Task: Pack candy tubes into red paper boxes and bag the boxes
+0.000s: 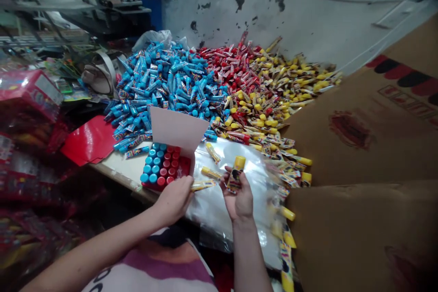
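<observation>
My right hand is closed around a yellow-capped tube with a printed wrapper, held upright over clear plastic sheets. My left hand is closed beside the right side of an open display box, and a yellow wrapped tube juts out from its fingers. Some of its fingertips are hidden. Inside the box, blue-capped tubes stand on the left and red-capped tubes in the middle. The box's pale lid is raised. Two loose yellow tubes lie between box and right hand.
Behind the box rise heaps of blue tubes, red tubes and yellow tubes. Large cardboard cartons stand at the right. Red sheets and wrapped red packs are at left. Plastic sheets cover the table front.
</observation>
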`<state>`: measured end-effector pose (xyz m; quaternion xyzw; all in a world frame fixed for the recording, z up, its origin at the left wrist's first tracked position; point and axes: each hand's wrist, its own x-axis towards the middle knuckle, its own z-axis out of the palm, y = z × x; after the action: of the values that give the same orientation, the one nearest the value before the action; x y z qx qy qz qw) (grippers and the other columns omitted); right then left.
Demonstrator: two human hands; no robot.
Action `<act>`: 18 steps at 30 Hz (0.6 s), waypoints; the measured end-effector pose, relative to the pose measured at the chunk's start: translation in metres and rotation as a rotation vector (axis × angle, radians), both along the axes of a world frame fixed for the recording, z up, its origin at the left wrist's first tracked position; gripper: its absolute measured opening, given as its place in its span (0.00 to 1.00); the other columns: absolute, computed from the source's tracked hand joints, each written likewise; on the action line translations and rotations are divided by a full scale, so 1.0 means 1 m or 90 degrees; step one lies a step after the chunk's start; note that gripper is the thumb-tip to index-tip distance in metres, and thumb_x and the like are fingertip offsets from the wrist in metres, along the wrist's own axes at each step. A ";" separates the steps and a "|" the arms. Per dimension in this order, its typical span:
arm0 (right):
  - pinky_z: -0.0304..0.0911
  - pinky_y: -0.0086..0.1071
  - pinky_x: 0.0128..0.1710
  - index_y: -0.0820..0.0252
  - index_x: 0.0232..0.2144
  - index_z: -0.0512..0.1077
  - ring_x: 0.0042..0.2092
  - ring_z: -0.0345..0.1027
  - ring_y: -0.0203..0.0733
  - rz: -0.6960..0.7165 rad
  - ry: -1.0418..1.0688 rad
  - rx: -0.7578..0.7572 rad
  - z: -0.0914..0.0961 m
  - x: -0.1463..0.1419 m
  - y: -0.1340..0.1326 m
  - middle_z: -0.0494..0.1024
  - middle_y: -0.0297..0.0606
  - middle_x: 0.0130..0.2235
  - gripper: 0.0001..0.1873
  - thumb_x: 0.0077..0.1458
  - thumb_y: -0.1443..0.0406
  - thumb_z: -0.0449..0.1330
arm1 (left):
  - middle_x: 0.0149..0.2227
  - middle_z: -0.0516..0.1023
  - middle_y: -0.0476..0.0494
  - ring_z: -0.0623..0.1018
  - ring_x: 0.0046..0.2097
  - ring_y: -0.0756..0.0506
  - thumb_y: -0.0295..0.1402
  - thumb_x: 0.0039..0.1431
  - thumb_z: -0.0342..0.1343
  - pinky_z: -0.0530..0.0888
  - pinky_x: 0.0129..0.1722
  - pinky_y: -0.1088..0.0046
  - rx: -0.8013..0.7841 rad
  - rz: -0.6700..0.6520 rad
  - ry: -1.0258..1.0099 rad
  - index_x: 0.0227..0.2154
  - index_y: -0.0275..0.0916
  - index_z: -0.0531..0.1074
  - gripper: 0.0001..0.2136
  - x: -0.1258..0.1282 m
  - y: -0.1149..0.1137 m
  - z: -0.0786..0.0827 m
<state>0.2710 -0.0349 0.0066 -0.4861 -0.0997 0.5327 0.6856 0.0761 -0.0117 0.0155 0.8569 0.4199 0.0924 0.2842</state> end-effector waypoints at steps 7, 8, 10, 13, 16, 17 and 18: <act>0.60 0.25 0.25 0.60 0.39 0.72 0.28 0.65 0.32 0.028 -0.251 -0.011 -0.031 -0.040 0.016 0.73 0.32 0.31 0.22 0.52 0.49 0.59 | 0.43 0.72 0.40 0.73 0.44 0.42 0.34 0.62 0.44 0.71 0.46 0.61 0.020 0.313 -0.219 0.48 0.38 0.61 0.13 -0.060 0.026 0.021; 0.62 0.26 0.27 0.58 0.41 0.70 0.29 0.66 0.33 0.043 -0.261 -0.003 -0.037 -0.047 0.019 0.73 0.32 0.31 0.22 0.53 0.48 0.58 | 0.42 0.72 0.40 0.73 0.44 0.42 0.35 0.63 0.44 0.71 0.46 0.61 0.016 0.341 -0.229 0.49 0.39 0.60 0.13 -0.065 0.030 0.022; 0.66 0.29 0.31 0.56 0.42 0.67 0.34 0.69 0.36 0.077 -0.296 0.012 -0.049 -0.060 0.027 0.74 0.34 0.35 0.20 0.55 0.49 0.56 | 0.42 0.72 0.41 0.74 0.44 0.42 0.38 0.63 0.45 0.70 0.47 0.60 0.013 0.371 -0.241 0.49 0.39 0.61 0.14 -0.071 0.034 0.022; 0.69 0.33 0.37 0.56 0.43 0.64 0.40 0.71 0.39 0.091 -0.413 0.029 -0.060 -0.075 0.041 0.74 0.38 0.41 0.19 0.54 0.53 0.58 | 0.44 0.72 0.41 0.74 0.45 0.42 0.39 0.62 0.46 0.70 0.48 0.60 0.016 0.376 -0.253 0.48 0.39 0.62 0.14 -0.074 0.035 0.020; 0.70 0.33 0.36 0.55 0.54 0.56 0.37 0.73 0.39 0.113 -0.516 0.053 -0.066 -0.082 0.055 0.73 0.40 0.43 0.27 0.55 0.56 0.58 | 0.45 0.72 0.39 0.73 0.47 0.41 0.39 0.61 0.47 0.69 0.49 0.60 0.008 0.383 -0.255 0.48 0.38 0.62 0.15 -0.075 0.033 0.017; 0.71 0.33 0.35 0.55 0.58 0.52 0.36 0.73 0.39 0.129 -0.545 0.063 -0.067 -0.083 0.060 0.74 0.40 0.44 0.30 0.56 0.57 0.57 | 0.46 0.72 0.39 0.73 0.47 0.41 0.39 0.61 0.47 0.69 0.50 0.60 0.002 0.388 -0.255 0.48 0.38 0.62 0.15 -0.076 0.032 0.016; 0.71 0.33 0.35 0.55 0.60 0.49 0.36 0.74 0.39 0.145 -0.576 0.072 -0.068 -0.083 0.064 0.74 0.41 0.44 0.33 0.57 0.57 0.56 | 0.46 0.72 0.39 0.73 0.47 0.41 0.39 0.61 0.47 0.69 0.50 0.60 -0.003 0.394 -0.255 0.49 0.38 0.62 0.16 -0.077 0.031 0.015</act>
<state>0.1884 0.0287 -0.0614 -0.6175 -0.4702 0.3326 0.5357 -0.0011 0.0197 0.0308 0.6535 0.5955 0.3391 0.3216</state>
